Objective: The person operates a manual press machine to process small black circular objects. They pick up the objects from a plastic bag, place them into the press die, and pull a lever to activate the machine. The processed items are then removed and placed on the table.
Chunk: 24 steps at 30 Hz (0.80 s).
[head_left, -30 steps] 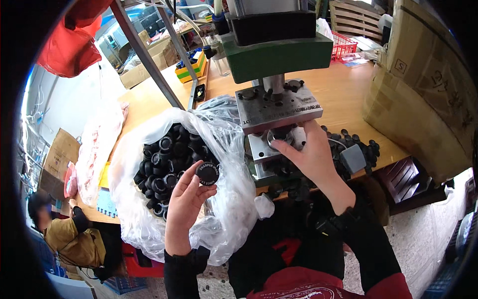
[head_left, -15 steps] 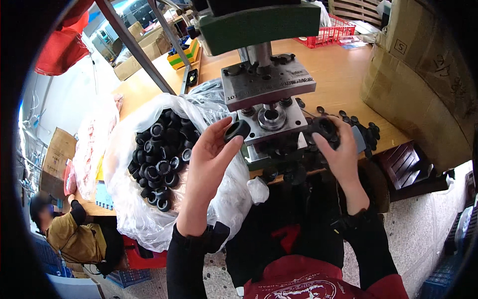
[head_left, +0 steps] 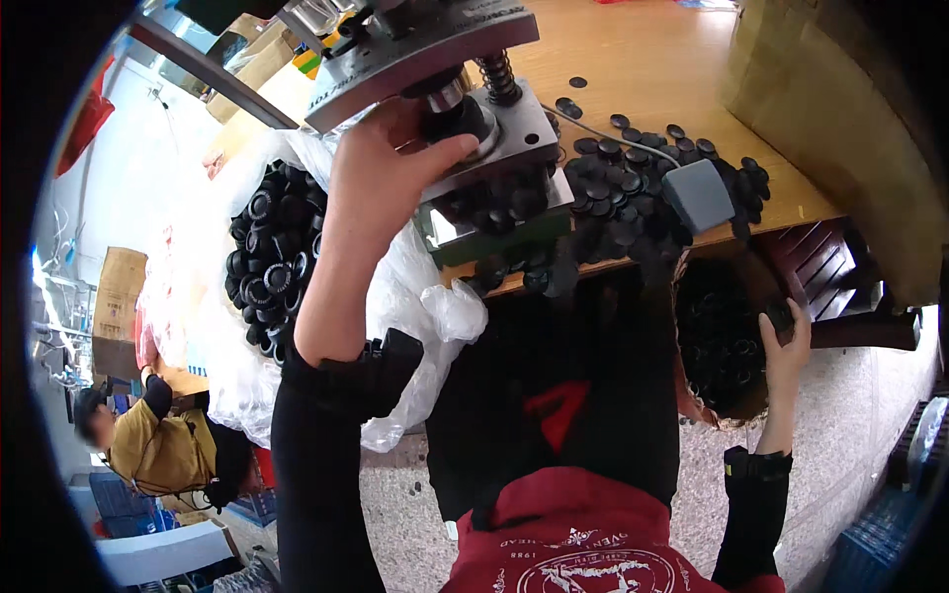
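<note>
Both hands have drawn well apart since the earlier frame: my left hand (head_left: 388, 183) has gone in under the press's upper plate (head_left: 425, 57), and my right hand (head_left: 788, 346) has swung down and out to the right. Left thumb and fingers are bent round a black cap (head_left: 462, 121), thumb on its near side, fingers mostly hidden behind it. Right thumb and fingertips pinch a small black piece (head_left: 780, 316) above the right side of a brown container (head_left: 748, 280) full of black pieces. What counts is the line from cap to punch: the cap lies on the lower plate (head_left: 529, 143), directly below the steel punch (head_left: 447, 96), so my left fingers are between the two plates. Being round, the cap has no long axis along the plate; I cannot tell whether it sits fully home. Only my left hand is near it; my right is far off. Farther out, black discs (head_left: 618, 203) lie scattered on the table (head_left: 643, 59) right of the press, round a grey block (head_left: 698, 196), and more black caps (head_left: 265, 282) fill the clear plastic bag (head_left: 400, 306) left of my left forearm.
</note>
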### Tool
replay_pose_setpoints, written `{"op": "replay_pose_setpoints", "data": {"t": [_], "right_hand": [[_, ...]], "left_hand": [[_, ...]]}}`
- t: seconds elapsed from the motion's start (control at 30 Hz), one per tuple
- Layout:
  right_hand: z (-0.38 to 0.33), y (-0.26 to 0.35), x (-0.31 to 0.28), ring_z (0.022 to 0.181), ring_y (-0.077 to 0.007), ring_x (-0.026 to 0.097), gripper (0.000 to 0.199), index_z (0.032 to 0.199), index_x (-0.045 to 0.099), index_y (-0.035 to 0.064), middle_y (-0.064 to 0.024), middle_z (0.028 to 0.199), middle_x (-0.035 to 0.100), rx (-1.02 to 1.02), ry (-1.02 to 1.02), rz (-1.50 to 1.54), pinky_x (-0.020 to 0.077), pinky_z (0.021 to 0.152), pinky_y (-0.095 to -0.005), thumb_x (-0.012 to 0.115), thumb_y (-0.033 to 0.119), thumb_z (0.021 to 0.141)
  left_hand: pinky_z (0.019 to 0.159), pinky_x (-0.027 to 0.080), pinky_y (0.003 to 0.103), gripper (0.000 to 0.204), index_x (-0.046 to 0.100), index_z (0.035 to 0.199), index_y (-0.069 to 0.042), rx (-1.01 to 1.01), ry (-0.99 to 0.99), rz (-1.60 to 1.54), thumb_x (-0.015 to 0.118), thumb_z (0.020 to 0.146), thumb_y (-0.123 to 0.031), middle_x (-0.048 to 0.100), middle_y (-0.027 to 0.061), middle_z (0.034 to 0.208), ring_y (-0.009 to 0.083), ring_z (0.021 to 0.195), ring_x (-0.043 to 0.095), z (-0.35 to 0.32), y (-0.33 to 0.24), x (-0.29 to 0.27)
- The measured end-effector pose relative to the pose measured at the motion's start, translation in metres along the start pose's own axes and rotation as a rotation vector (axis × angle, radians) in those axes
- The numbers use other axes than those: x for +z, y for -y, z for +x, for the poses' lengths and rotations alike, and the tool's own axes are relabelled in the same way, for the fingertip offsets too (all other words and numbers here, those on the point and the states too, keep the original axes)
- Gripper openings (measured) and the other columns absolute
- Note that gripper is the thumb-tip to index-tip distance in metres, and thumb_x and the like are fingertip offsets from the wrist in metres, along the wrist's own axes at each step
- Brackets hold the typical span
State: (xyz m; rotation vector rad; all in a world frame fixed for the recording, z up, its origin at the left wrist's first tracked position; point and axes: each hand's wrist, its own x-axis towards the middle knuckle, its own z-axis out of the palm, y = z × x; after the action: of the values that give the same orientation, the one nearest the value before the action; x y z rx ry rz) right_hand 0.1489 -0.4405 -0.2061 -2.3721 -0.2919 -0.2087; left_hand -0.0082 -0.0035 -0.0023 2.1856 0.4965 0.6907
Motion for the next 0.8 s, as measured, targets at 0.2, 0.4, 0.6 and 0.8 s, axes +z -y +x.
{"op": "replay_pose_setpoints", "data": {"t": [0.2,0.4,0.6,0.8], "right_hand": [[-0.021,-0.037,0.004,0.117,-0.0304,0.053,0.053,0.13,0.055,0.0046,-0.0175,0.129,0.054,0.044,0.025,0.022,0.0406,0.101,-0.0374,0.073,0.029,0.086],[-0.035,-0.061,0.011,0.116,-0.0291,0.054,0.053,0.132,0.054,0.0054,-0.0177,0.127,0.055,0.136,0.081,0.037,0.0414,0.1,-0.0369,0.073,0.026,0.086],[-0.03,-0.079,0.023,0.123,-0.0311,0.05,0.054,0.136,0.051,0.0059,-0.0195,0.135,0.051,0.1,0.085,0.015,0.0418,0.102,-0.0392,0.071,0.019,0.087],[-0.017,-0.066,0.039,0.135,-0.0338,0.04,0.062,0.144,0.041,0.0072,-0.0196,0.144,0.043,-0.125,0.003,-0.167,0.035,0.109,-0.0414,0.067,0.021,0.09]], "left_hand": [[0.088,0.044,0.032,0.051,0.065,0.109,0.007,-0.039,0.045,0.146,0.081,0.075,-0.027,0.068,0.0144,0.1,0.0202,0.094,0.062,0.006,0.0,-0.003],[0.1,0.038,0.036,0.046,0.069,0.109,-0.001,-0.041,0.155,0.262,0.081,0.075,-0.03,0.069,0.0123,0.107,0.0254,0.104,0.061,0.021,-0.001,-0.01],[0.103,0.036,0.037,0.057,0.066,0.116,-0.001,-0.011,0.121,0.26,0.081,0.074,-0.037,0.067,0.0143,0.113,0.0266,0.11,0.06,0.018,0.003,-0.006],[0.106,0.035,0.038,0.062,0.063,0.121,0.0,-0.021,0.087,0.29,0.081,0.074,-0.038,0.066,0.0162,0.117,0.0278,0.116,0.058,0.009,-0.003,-0.003]]}}
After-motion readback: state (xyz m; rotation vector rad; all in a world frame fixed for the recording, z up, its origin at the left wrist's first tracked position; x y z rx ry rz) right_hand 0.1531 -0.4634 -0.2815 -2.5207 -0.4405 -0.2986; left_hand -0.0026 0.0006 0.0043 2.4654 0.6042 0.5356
